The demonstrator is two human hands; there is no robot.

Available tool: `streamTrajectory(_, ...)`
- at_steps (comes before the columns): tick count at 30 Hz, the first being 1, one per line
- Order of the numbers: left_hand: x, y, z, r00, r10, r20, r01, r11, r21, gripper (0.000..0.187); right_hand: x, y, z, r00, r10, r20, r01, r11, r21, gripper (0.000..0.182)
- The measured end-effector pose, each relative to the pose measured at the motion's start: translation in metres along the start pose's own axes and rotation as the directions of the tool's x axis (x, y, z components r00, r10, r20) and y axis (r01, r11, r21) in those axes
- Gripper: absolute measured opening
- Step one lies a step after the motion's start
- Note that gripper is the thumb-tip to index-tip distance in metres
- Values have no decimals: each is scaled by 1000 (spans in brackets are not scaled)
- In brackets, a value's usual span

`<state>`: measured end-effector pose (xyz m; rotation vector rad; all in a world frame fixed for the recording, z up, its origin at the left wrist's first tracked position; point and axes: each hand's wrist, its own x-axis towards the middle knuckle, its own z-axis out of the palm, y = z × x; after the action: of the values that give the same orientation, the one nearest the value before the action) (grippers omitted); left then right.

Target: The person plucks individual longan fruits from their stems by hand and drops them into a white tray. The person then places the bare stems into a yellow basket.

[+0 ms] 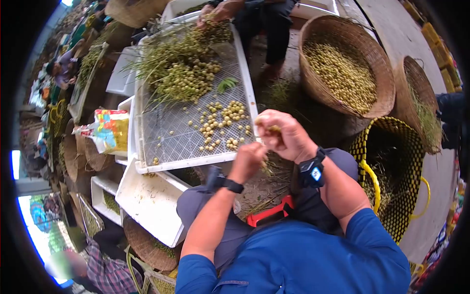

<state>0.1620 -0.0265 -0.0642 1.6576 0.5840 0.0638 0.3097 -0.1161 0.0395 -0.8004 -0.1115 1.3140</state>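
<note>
Just past the near right corner of a white mesh tray (244, 62), my left hand (247, 159) and my right hand (285, 134) are close together. The fingers of my right hand curl round some small yellow-green fruit. My left hand is pinched beside it; what it holds is too small to make out, with thin stems hanging below. Loose round fruits (213, 122) lie on the mesh. Behind them is a heap of fruit on stems (181, 73), with a green leaf (226, 85) at its right.
A wicker basket (387, 85) full of fruit stands at the upper right, above a yellow-and-black woven basket (418, 147). White foam boxes (147, 201) are at the left. Across the tray, a person's hands (227, 10) touch the heap. A red object (269, 210) lies between my legs.
</note>
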Motion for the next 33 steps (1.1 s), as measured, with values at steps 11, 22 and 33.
streamTrajectory(11, -10, -1, 7, 975, 39, 221, -36, 999, -21, 24, 110, 49, -19, 907, -278, 317, 157, -476, -865, 56)
streamTrajectory(22, -47, 22, -172, 788, -275, -551, -356, 528, -771, 26, 195, 94, 5, 964, -235, 126, 198, 314, -929, 27)
streamTrajectory(33, 65, -55, -260, 782, -521, -341, -155, 367, -917, 116, 69, 51, 13, 1000, 8, 17, 14, 299, -954, 27)
